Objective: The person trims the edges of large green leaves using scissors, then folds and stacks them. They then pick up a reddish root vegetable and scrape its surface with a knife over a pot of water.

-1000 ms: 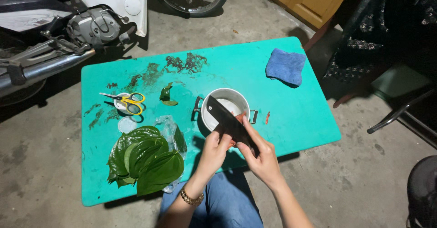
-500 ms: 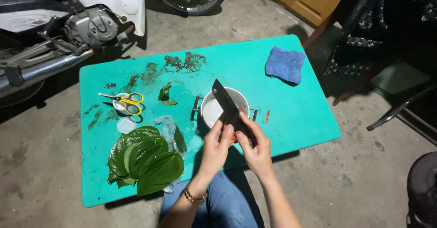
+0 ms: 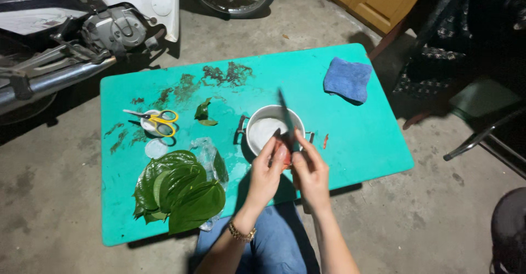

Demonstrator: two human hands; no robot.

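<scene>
While both hands pinch — thin steel knife (image 3: 285, 118) over round pot (image 3: 257, 122).

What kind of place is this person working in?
Probably a home garage or covered yard used as a makeshift work spot: a parked motorbike stands on bare concrete floor beside a low turquoise table with green leaves, scissors and a small pot.

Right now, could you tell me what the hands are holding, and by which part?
The right hand grips a knife by its handle end, blade up. The left hand pinches a small reddish piece at the blade's base.
</scene>
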